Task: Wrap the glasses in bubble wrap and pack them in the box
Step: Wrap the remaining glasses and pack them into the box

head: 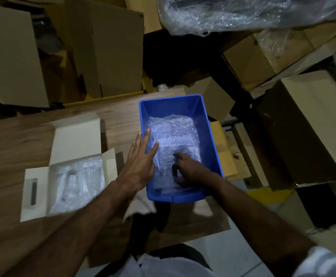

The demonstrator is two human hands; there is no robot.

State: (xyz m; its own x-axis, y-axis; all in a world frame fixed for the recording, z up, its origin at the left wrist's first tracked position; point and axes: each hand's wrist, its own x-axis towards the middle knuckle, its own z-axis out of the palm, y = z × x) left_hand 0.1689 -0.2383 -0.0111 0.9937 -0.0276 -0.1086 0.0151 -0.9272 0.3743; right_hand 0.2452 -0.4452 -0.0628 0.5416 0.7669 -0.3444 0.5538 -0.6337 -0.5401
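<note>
A blue plastic bin (pixel 211 136) stands at the right end of the wooden table and holds a pile of bubble wrap (pixel 175 134). My right hand (pixel 189 169) is inside the bin, its fingers curled into the near part of the wrap. My left hand (pixel 141 158) hovers over the bin's left rim with straight, spread fingers that reach the wrap's edge. To the left lies an open white cardboard box (pixel 75 142) with bubble-wrapped glasses (pixel 79 180) inside. No bare glass is visible in the bin.
The wooden table (pixel 17 140) runs left from the bin. Brown cardboard boxes (pixel 103 48) crowd the floor behind and to the right. A large roll of bubble wrap (pixel 233 15) lies at the top right. Flat cardboard pieces lie under the bin's near end.
</note>
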